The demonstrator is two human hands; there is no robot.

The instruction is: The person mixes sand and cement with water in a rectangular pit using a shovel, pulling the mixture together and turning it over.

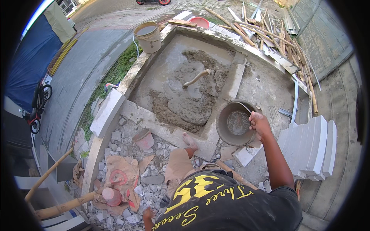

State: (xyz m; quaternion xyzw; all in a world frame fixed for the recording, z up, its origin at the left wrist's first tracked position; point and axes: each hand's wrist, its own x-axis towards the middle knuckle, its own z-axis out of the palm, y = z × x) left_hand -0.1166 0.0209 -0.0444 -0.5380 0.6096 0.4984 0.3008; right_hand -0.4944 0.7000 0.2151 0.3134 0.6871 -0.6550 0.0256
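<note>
My right hand (260,125) is closed round the thin wire handle of a dark, mortar-stained bucket (222,124). The bucket stands upright at the corner of a low-walled pit, with a little grey residue inside. Down at the lower edge, my left hand (148,213) hangs beside my leg, its fingers loosely apart and nothing visible in them. In front of me, wet grey mortar (189,106) lies heaped in the pit, ringed by darker sand and thin grey water. A wooden handle (196,78) sticks up from the mortar; its tool end is buried.
A bucket of grey water (147,37) stands on the pit's far-left wall. Rubble, a small pail (143,139), a torn paper sack (122,169) and a pink container (112,196) lie at left. White blocks (308,146) are stacked at right; bamboo poles (277,36) lie beyond.
</note>
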